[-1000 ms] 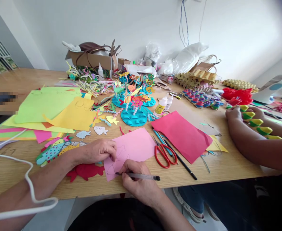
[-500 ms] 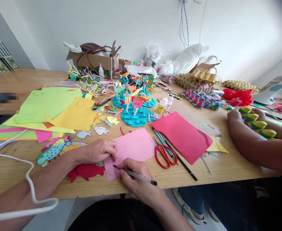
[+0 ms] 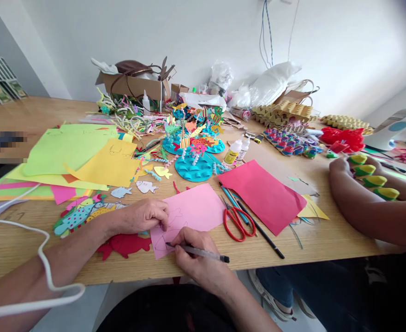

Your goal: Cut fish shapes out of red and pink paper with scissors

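My right hand (image 3: pixel 198 258) is closed round a pen (image 3: pixel 203 252) with a clear barrel and a black end. Its tip touches a pink sheet of paper (image 3: pixel 199 207), which carries thin outlines of fish. Curled fingers of my left hand (image 3: pixel 149 216) press down on the sheet's left part, hiding some of the lines. Under and beside my left wrist lie a red paper fish (image 3: pixel 125 246) and a blue spotted paper fish (image 3: pixel 74 220). Red-handled scissors (image 3: pixel 237 223) rest by the sheet's right edge, close to several pencils (image 3: pixel 263 235).
A red sheet (image 3: pixel 265 196) lies to the right, coloured sheets (image 3: pixel 64 150) to the left. Blue bases with paper fish (image 3: pixel 193 168) and glue bottles (image 3: pixel 232 152) stand behind. At far right a co-worker's hands (image 3: pixel 339 168) hold a yellow-green egg-carton piece (image 3: pixel 374 180). A white cable (image 3: pixel 47 263) crosses my left arm.
The pen tip has shifted slightly right and down on the pink sheet, with my right hand following. My left hand stays in place. The co-worker's egg-carton piece has moved slightly.
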Motion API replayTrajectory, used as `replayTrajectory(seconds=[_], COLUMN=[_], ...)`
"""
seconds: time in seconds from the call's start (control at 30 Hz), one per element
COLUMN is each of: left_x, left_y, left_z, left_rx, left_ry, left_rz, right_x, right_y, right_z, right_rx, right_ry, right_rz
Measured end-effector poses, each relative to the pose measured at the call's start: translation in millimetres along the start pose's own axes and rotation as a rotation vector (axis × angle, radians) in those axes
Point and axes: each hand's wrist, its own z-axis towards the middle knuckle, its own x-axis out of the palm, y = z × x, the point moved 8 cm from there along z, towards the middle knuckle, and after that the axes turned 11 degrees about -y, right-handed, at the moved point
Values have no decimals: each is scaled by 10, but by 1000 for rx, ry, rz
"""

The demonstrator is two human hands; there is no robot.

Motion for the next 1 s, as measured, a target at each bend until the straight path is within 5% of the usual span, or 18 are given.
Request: replayTrajectory(seconds=[1.0], left_x=[0], left_y=[7], left_z=[-21], left_rx=[11], left_ry=[3], left_rz=[-14], right_x=[-9], right_y=[5], right_z=[-15], right_rx=[9], right_ry=[11], right_rz=[13])
